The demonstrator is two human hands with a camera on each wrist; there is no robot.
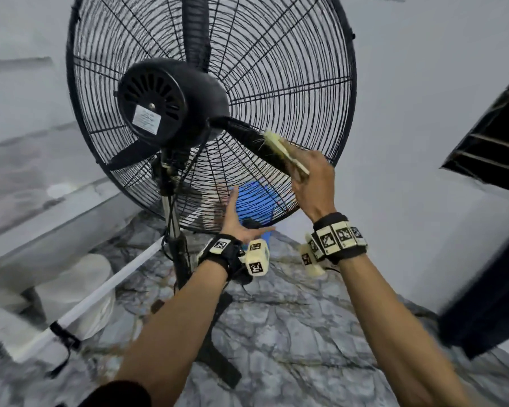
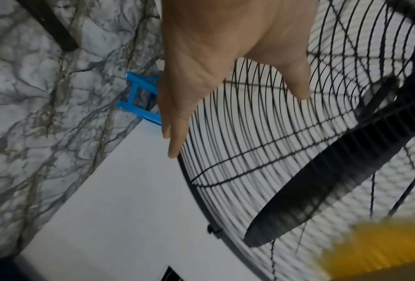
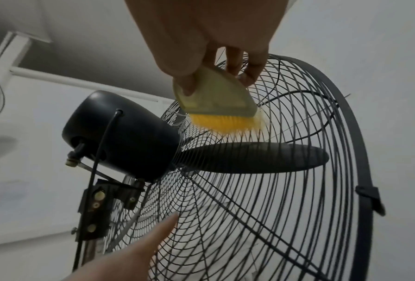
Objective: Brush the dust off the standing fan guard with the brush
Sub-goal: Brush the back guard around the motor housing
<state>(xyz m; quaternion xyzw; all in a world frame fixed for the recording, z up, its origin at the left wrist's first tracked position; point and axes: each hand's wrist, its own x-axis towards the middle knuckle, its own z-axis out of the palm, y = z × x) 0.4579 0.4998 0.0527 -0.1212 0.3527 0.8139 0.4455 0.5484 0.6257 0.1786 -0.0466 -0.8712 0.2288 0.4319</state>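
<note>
I see the black standing fan from behind, its wire guard (image 1: 276,69) round the motor housing (image 1: 171,107). My right hand (image 1: 300,168) grips a pale yellow brush (image 1: 282,151) at the guard's right middle, over a blade. In the right wrist view my fingers (image 3: 252,74) pinch the brush body (image 3: 213,95), and its yellow bristles (image 3: 225,125) press on the guard wires (image 3: 286,209). My left hand (image 1: 235,210) is open and empty at the guard's lower part. Its straight fingers (image 2: 177,136) reach the guard's rim (image 2: 189,180).
The fan's pole (image 1: 180,254) and base legs (image 1: 221,365) stand on a marbled floor between my arms. A blue plastic stool (image 1: 259,198) shows through the guard. A white pole (image 1: 100,295) and white tub (image 1: 80,289) lie left. A dark louvred panel (image 1: 488,142) is right.
</note>
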